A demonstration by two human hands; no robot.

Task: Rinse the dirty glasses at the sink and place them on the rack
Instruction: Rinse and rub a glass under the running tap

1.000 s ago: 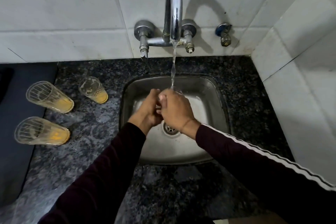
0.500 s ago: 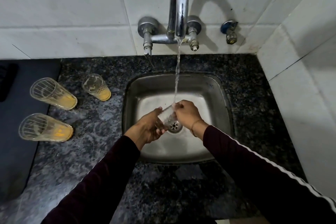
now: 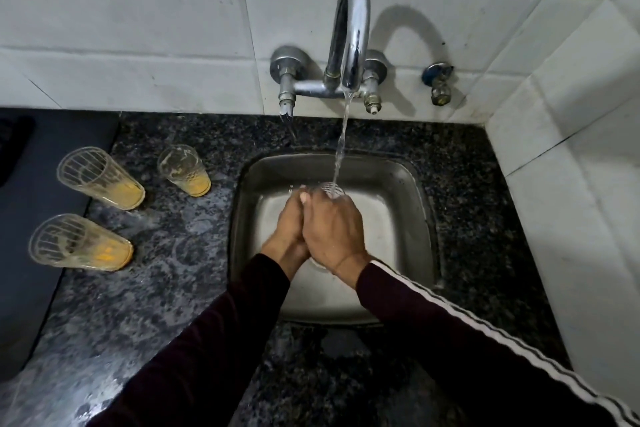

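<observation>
Both hands are over the sink (image 3: 420,218), under the running stream from the tap (image 3: 349,28). The right hand (image 3: 334,230) is wrapped around a clear glass (image 3: 330,189); only the rim shows past the knuckles, and the water (image 3: 341,146) falls into or onto it there. The left hand (image 3: 289,230) presses against the right, fingers curled up toward the glass, but I cannot tell how much of it they actually touch. My reading: the first glass is mid-rinse, not yet finished. Three dirty glasses wait on the dark stone counter (image 3: 173,288) to the left of the sink, each with orange residue at the bottom: one far and close to the sink (image 3: 184,170), one far left (image 3: 100,177), one near left (image 3: 81,242); the two left ones sit at the edge of a dark mat (image 3: 31,236). No rack is in view, so I cannot say whether any glass has already been placed. Judged from this frame, at least four glasses remain to be racked, three of them untouched by water.
</observation>
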